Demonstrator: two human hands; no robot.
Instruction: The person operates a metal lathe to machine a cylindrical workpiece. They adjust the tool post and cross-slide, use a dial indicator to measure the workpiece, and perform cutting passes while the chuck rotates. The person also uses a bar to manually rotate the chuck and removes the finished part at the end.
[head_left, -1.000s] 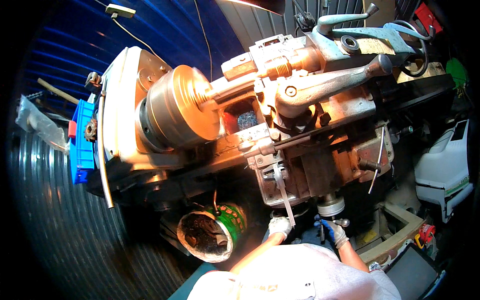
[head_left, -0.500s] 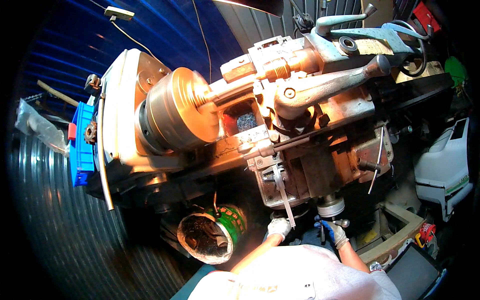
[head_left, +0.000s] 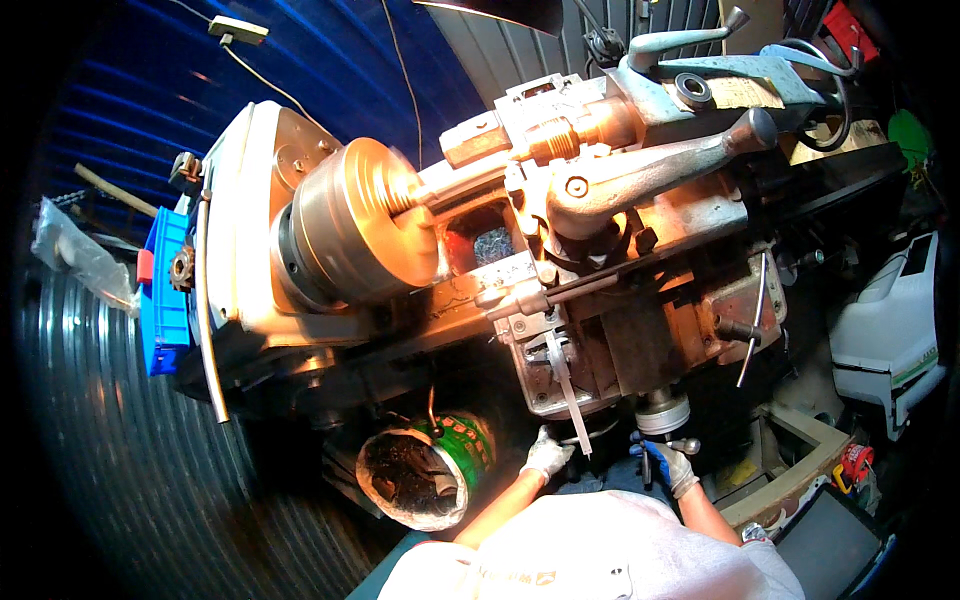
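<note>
My left hand, in a whitish glove, is closed at the dark, partly hidden handwheel below the lathe's carriage. My right hand, in a grey-and-blue glove, grips the crank handle under the silver dial collar; a metal ball end sticks out beside it. A caliper-like metal scale lies on the carriage and points toward my left hand. Farther off, the chuck is blurred as if spinning, with a shaft between it and the tailstock.
The tool post lever juts to the right over the carriage. Left of my left arm stands a sack-like bin with a dark inside. A blue plastic crate hangs at the headstock's left. At right are a white container and a drawer-like frame.
My left hand has moved slightly left and up and turned at the handwheel. My right hand stays at the crank handle. The chuck face is blurred in both frames.
</note>
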